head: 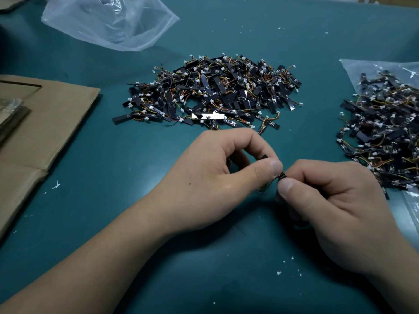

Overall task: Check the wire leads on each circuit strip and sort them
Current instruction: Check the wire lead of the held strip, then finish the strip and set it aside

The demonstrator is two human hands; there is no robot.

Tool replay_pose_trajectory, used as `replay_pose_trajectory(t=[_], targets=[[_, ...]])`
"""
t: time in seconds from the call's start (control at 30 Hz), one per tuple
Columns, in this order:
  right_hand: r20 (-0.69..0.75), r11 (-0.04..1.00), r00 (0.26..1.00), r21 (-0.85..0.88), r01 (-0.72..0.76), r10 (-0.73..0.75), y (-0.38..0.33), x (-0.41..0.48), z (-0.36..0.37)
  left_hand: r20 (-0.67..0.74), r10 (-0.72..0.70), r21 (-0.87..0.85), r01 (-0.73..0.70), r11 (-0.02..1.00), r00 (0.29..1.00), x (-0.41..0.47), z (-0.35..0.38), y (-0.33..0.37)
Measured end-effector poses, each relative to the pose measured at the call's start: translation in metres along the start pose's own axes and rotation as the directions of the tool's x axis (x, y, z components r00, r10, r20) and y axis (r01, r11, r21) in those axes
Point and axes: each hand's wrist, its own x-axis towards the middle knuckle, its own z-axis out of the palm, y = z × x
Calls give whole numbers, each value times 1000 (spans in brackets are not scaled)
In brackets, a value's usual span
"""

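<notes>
Both hands meet at the middle of the green mat, pinching one small black circuit strip (281, 176) between them. My left hand (217, 177) grips its left end with thumb and fingers; my right hand (328, 200) grips the right end. Most of the strip is hidden by my fingertips, and a thin wire lead shows below my left thumb. A large pile of black strips (215, 91) with orange and yellow wires and white connectors lies just beyond my hands. A second pile (383, 130) rests on a clear bag at the right edge.
An empty clear plastic bag (108, 19) lies at the back left. Flattened brown cardboard (43, 123) covers the left side, with a dark stack on it at the far left. Small white scraps dot the green mat (204, 257).
</notes>
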Motion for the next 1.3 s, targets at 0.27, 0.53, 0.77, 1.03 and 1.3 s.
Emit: replay_pose_trajectory(t=[0.27, 0.53, 0.77, 1.03, 1.3], targets=[[-11, 1000, 1000, -24, -11, 11, 0, -1, 1, -25, 30, 51, -29, 998, 999, 1, -3, -1], [-28, 1000, 1000, -27, -7, 6, 1, 0, 1, -37, 48, 74, -46, 996, 998, 1, -3, -1], [-10, 1000, 1000, -18, 7, -7, 2, 0, 1, 17, 21, 84, -23, 996, 1000, 1, -4, -3], [-15, 1000, 1000, -19, 18, -18, 3, 0, 2, -16, 14, 55, -13, 998, 1000, 3, -4, -3], [-24, 1000, 1000, -11, -6, 5, 4, -1, 3, -30, -1, 35, 2, 999, 1000, 3, -4, -2]])
